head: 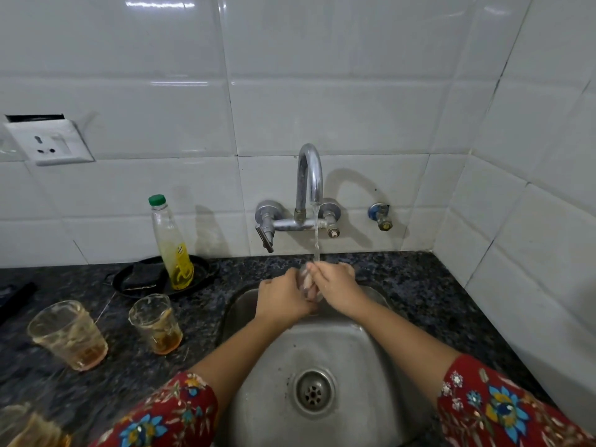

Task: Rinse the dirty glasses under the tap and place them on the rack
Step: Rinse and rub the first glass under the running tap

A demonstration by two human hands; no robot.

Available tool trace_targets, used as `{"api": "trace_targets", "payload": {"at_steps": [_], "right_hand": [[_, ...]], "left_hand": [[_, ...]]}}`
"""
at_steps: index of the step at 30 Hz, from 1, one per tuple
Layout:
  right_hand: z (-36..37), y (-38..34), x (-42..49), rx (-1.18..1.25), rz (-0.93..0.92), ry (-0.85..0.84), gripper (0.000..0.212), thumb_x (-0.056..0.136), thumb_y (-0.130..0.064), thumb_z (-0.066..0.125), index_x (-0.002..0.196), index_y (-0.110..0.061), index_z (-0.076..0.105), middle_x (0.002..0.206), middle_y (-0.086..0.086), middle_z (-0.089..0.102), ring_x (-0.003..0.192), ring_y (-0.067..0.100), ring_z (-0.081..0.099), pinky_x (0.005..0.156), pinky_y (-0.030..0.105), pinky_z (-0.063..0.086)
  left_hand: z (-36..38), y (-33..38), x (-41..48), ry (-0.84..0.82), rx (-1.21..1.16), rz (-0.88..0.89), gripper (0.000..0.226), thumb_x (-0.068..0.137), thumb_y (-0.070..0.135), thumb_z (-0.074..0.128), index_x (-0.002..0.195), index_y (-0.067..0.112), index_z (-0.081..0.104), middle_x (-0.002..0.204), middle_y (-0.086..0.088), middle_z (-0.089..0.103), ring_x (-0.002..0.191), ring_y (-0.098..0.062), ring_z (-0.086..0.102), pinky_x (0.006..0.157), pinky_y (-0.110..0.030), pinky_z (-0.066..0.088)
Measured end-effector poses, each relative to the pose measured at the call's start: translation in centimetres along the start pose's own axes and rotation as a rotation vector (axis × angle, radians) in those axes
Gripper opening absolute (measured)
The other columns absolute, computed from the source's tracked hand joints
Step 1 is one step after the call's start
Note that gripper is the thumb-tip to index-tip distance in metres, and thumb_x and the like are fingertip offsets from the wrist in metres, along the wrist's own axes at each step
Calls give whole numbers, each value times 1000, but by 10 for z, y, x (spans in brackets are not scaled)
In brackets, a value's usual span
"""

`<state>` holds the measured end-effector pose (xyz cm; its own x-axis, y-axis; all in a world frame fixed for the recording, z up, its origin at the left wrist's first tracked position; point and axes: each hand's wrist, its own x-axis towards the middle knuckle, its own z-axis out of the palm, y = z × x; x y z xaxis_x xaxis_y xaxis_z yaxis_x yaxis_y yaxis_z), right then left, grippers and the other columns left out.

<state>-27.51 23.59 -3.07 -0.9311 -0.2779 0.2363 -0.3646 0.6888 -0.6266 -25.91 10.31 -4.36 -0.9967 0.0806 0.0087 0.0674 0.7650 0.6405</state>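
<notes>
- The left hand (283,300) and right hand (337,287) both curl round a clear glass (303,276), holding it under the tap's (309,175) running water, above the sink (354,350).
- A dirty glass (69,333) and a second dirty glass (156,322) stand upright on the table (419,285), left of the sink.

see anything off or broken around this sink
The socket plate on the left wall sits tilted, with a dark gap above it, as if loose. The tap's right valve shows a bare stem, no handle visible.
</notes>
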Motion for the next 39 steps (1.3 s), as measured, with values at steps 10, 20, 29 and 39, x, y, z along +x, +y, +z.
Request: {"api": "trace_targets", "payload": {"at_steps": [10, 20, 29, 39], "right_hand": [[3, 2, -3, 154, 15, -38, 35, 102, -36, 35, 77, -26, 57, 66, -9, 63, 81, 13, 63, 103, 40, 33], [0, -1, -4, 143, -10, 46, 35, 101, -35, 39, 68, -38, 52, 64, -14, 60, 85, 17, 63, 103, 46, 36], [-5, 5, -11, 324, -40, 21, 38, 99, -35, 42, 80, -12, 66, 74, 2, 69, 74, 18, 66, 79, 40, 54], [-9, 2, -10, 440, 19, 72, 39, 100, -27, 43, 65, -20, 58, 59, -3, 58, 55, 4, 56, 62, 28, 47]], "left_hand": [[-7, 2, 4, 3, 165, 83, 45, 62, 47, 70, 97, 21, 61, 86, 7, 69, 81, -14, 65, 95, -38, 44], [-15, 7, 4, -82, -184, 83, 33, 70, 26, 76, 98, 19, 60, 86, 5, 68, 80, -16, 64, 85, -37, 51], [-19, 2, 9, -287, -344, 148, 44, 63, 22, 76, 104, 13, 62, 90, 2, 69, 83, -13, 66, 88, -39, 52], [-21, 10, 12, -307, -365, 211, 74, 59, 32, 76, 124, 14, 45, 104, -3, 66, 98, -23, 67, 89, -48, 54]]}}
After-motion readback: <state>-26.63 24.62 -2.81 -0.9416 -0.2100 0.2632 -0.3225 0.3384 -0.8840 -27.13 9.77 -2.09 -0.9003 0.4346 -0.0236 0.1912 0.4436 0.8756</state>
